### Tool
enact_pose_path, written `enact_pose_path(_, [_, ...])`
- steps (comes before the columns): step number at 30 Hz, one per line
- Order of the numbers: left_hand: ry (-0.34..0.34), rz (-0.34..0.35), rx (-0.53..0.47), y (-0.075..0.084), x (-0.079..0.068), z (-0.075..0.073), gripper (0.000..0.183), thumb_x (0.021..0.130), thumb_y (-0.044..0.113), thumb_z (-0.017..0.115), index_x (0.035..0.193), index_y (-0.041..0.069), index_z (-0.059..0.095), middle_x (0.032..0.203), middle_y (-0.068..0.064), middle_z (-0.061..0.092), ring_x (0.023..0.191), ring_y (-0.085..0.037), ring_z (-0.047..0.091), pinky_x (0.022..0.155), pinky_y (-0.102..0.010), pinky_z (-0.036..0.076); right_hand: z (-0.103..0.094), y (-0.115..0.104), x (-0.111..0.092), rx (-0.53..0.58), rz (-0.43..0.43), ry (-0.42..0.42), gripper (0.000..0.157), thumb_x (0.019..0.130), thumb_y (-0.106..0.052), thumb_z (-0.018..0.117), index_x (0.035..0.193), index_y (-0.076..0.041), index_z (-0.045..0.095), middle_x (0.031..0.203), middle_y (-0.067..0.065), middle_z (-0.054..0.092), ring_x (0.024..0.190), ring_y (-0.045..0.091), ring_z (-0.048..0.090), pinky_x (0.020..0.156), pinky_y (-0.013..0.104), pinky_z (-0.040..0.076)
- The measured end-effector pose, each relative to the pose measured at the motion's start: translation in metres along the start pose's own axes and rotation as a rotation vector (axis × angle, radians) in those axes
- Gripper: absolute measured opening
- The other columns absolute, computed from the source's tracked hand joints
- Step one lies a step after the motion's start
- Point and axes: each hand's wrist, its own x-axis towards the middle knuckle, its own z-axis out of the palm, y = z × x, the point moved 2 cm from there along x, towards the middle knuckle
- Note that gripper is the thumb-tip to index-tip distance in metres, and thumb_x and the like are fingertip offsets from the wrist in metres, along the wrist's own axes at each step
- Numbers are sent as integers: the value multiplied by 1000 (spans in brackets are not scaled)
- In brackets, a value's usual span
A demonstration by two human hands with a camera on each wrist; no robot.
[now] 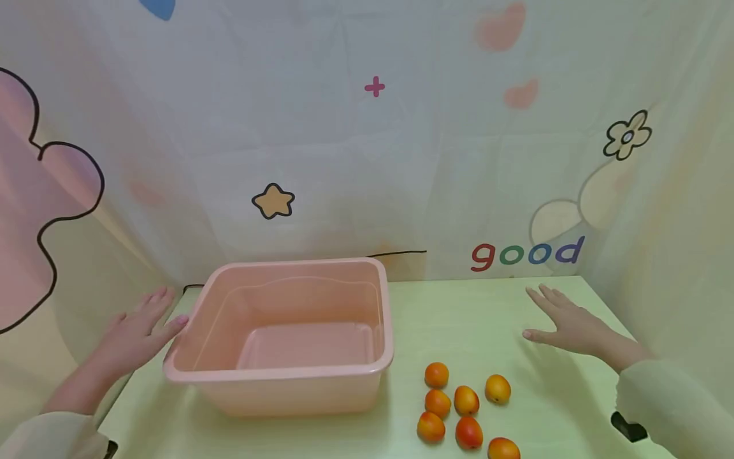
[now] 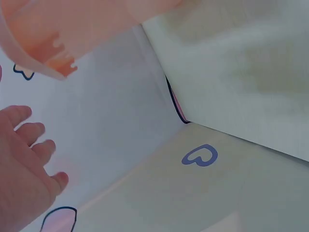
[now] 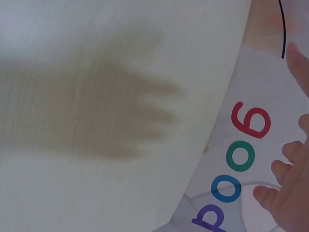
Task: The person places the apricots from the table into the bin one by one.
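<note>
My left hand hovers beside the left rim of a pink plastic basin, fingers spread and holding nothing. In the left wrist view the same hand appears at the lower left, below part of the basin. Over the right side of the table, my right hand is raised with its fingers extended and nothing in it. Several small orange-red fruits, which look like plums or apricots, lie on the table between the basin and that hand. Nothing shows inside the basin.
A pale green-white table carries the basin and fruits. Behind it and on both sides hangs a light curtain printed with hearts, a star, a flower and the word "good". The right hand's shadow falls on the tabletop.
</note>
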Motion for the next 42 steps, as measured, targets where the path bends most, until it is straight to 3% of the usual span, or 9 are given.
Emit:
enact_pose_path(5, [44,77,13,9,-3,2,68,89,41,45,140,4,21,145,-23,16,131,-43,14,93,-66,11,16,-14,1,43,-71,-34,96,67,-58,63,140,-11,23,142,27,17,125,49,22,90,66,26])
enact_pose_path(11, [61,120,-6,15,-8,4,64,87,39,50,138,6,29,145,-19,19,122,-47,32,95,-67,12,37,-23,3,87,-109,-116,82,69,-31,72,138,-13,31,142,25,22,123,47,30,90,61,32])
enact_pose_path(16, [70,150,-6,18,-9,6,59,86,36,53,133,4,39,142,-20,27,113,-49,42,88,-65,25,51,-28,4,182,-111,-184,72,70,-22,72,133,-9,39,139,24,31,120,45,36,92,59,33])
enact_pose_path(20, [67,154,-17,18,-11,9,57,86,35,54,131,2,42,140,-21,30,114,-48,42,82,-61,34,59,-31,4,296,-78,-270,68,69,-21,73,129,-7,44,132,21,42,109,41,46,86,56,40])
enact_pose_path(25, [52,132,-34,14,-13,13,57,86,35,53,132,3,41,140,-20,31,117,-47,38,83,-62,32,65,-35,3,335,-70,-339,63,69,-17,73,125,-6,48,124,21,50,96,32,52,76,46,47])
enact_pose_path(34, [92,142,-75,6,-15,14,44,89,26,51,124,0,49,129,-23,45,114,-48,40,88,-63,26,77,-37,4,375,-67,-395,47,71,-9,70,116,-8,57,117,15,56,92,26,52,78,45,46])
enact_pose_path(42, [77,148,-36,7,-11,13,40,87,21,55,123,3,52,130,-19,46,113,-45,44,82,-58,36,83,-38,5,369,-106,-414,37,72,-3,67,109,-8,61,109,10,59,90,23,52,83,50,44])
